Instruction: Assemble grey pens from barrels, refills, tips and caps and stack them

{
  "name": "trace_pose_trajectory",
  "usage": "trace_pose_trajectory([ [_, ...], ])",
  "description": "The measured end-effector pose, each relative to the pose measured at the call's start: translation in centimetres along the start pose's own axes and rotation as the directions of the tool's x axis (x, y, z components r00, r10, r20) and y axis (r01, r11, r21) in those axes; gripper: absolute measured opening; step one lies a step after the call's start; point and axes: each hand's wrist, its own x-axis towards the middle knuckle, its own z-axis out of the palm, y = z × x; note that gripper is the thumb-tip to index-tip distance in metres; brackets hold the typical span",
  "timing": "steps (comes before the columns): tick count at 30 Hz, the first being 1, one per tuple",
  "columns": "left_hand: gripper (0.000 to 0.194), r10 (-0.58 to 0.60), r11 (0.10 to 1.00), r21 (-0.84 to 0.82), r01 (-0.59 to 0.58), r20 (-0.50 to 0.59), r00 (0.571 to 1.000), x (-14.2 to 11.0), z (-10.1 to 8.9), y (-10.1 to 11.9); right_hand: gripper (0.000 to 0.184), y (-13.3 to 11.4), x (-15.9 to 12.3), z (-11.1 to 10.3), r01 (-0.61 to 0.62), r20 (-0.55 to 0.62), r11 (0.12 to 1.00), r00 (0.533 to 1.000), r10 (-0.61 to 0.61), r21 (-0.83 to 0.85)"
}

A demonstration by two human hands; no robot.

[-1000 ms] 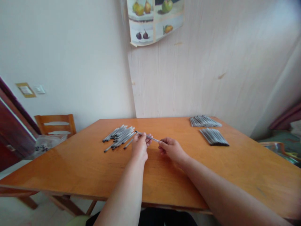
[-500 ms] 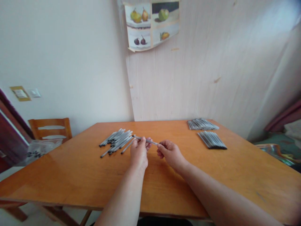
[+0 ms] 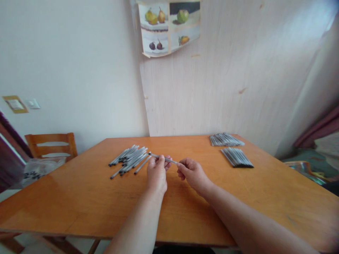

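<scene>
Both my hands hold one thin grey pen (image 3: 171,161) just above the orange wooden table (image 3: 79,197). My left hand (image 3: 157,173) pinches it near its middle, fingers closed round it. Closed on the pen's right end is my right hand (image 3: 191,171). The pen's left tip points toward a loose pile of several grey pens (image 3: 128,157) lying on the table just left of my left hand.
Two neat stacks of grey pens lie at the table's far right, one at the back (image 3: 225,140) and one nearer (image 3: 236,157). A wooden chair (image 3: 50,144) and a clear plastic bag (image 3: 39,169) stand left of the table. Walls close off the back.
My hands and the pen have kept their grip and place on the table. The view has shifted slightly, so everything sits a little further left.
</scene>
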Motion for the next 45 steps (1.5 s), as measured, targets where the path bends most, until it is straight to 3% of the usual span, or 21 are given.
trace_pose_trajectory([
  [12,0.027,-0.018,0.999,-0.026,0.019,0.031,0.999,-0.3,0.2,0.7,0.022,0.2,0.3,-0.1,-0.007,-0.006,1.000,1.000,0.007,0.024],
  [17,0.033,0.072,0.995,0.062,-0.075,0.057,0.996,0.0,-0.2,1.2,0.022,0.8,0.7,0.0,-0.035,0.030,0.998,0.999,0.036,-0.048],
  [22,0.035,0.203,0.943,0.248,-0.223,0.104,0.974,0.3,-0.4,1.1,0.019,0.7,1.1,-0.5,0.001,-0.104,0.977,0.994,-0.024,-0.215],
  [26,0.033,0.274,0.821,0.439,-0.365,0.257,0.927,0.4,-0.4,0.0,0.016,-0.3,1.0,-0.9,0.069,-0.157,0.988,0.984,-0.090,-0.137],
  [31,0.027,0.288,0.552,0.635,-0.541,0.463,0.838,0.6,-0.8,-1.1,0.020,-1.7,0.7,-1.6,0.068,-0.173,0.997,0.982,-0.073,-0.036],
  [37,0.021,0.324,0.215,0.712,-0.669,0.594,0.736,0.2,-0.9,-0.7,0.029,-2.3,0.6,-2.2,0.107,-0.146,0.993,0.983,-0.113,-0.047],
  [45,0.021,0.303,0.079,0.731,-0.678,0.630,0.715,-0.2,-0.8,-0.5,0.023,-1.6,0.8,-2.7,0.141,-0.090,0.964,0.982,-0.165,-0.227],
])
